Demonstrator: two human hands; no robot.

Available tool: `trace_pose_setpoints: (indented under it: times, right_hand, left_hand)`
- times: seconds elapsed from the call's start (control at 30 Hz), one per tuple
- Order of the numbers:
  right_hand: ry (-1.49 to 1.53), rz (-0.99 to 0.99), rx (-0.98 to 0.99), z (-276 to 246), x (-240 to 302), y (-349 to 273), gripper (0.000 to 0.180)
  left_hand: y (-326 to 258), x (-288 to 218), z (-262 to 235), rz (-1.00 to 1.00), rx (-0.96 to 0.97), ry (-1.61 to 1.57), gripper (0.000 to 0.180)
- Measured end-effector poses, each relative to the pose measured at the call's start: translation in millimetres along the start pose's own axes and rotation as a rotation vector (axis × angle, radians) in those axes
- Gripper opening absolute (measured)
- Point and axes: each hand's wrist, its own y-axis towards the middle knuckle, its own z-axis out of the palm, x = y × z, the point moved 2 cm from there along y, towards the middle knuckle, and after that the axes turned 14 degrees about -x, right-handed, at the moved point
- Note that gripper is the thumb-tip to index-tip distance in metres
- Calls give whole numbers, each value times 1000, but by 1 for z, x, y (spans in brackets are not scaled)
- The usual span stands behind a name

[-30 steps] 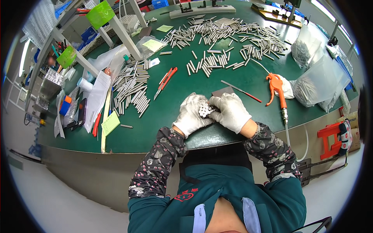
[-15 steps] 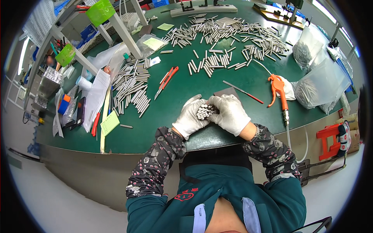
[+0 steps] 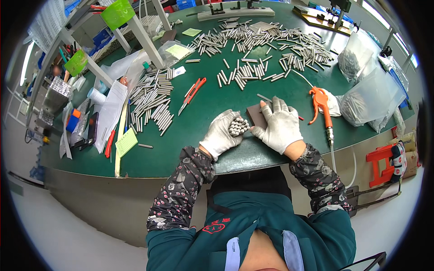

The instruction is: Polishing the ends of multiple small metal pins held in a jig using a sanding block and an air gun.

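Observation:
My left hand (image 3: 222, 134), in a white glove, is closed around a bundle of short metal rods (image 3: 238, 126), with their round ends facing up. My right hand (image 3: 280, 124), also gloved, lies flat with fingers spread on a small brown pad (image 3: 255, 116) on the green table (image 3: 203, 135). Its thumb reaches toward the bundle. Both hands sit near the table's front edge.
Many loose metal rods (image 3: 253, 49) cover the far half of the table, and a second heap of rods (image 3: 151, 101) lies to the left. A red utility knife (image 3: 192, 94), an orange air gun (image 3: 321, 105) with hose, clear plastic bags (image 3: 370, 95) and papers (image 3: 110, 113) lie around.
My right hand has come off the bundle and now lies flat on the brown pad. My left hand alone keeps the bundle, its ends turned upward.

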Motion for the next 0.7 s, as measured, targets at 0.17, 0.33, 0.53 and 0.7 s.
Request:
trace_pose_setpoints:
  times: [0.17,0.33,0.53,0.7]
  right_hand:
    - [-9,-1,29,-4,4,2,60]
    - [61,8,116,-5,0,9,43]
    - [524,-226,-107,-56,26,20,41]
    - [81,-102,-116,-46,8,43,36]
  left_hand:
    - [1,-7,-2,61,58,177,54]
    - [2,-15,-3,104,77,203,54]
    - [4,-18,-2,-65,91,-7,52]
    - [4,-10,-2,75,138,193,51]
